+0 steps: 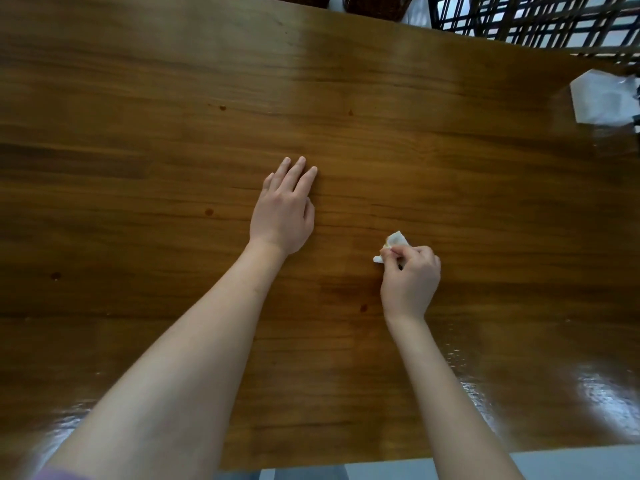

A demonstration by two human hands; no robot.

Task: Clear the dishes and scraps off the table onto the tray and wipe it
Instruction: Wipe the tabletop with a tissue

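**Two hands on a wooden desk, one pinching a tissue**

One wide wooden desk [450, 161] fills nearly the whole view, its glossy top catching pale glare near the bottom right corner and along the lower left edge. A few small dark spots dot the wood — one left of the left wrist, one near the right wrist, others further up.

Beyond the far edge, at the top right, stands a dark lattice frame [540, 19], and two dark woven baskets [377, 5] show just past the top edge. At the right edge of the view, where the desk's corner ends, lies a crumpled clear plastic sheet [604, 97]; whether it rests on the desk or beside it cannot be told.

Both bare forearms reach in from below. The left hand [284, 209] lies flat on the desk near the middle, palm down, its fingers straight and close together, holding nothing — its grip is apart.

The right hand [410, 275] sits to the right and nearer the body, its fingers curled, with thumb and forefinger clamped on a small crumpled white tissue [394, 241]. The tissue sticks out above and to the left of the fingertips and sits low at the desk surface, well apart from the left hand.
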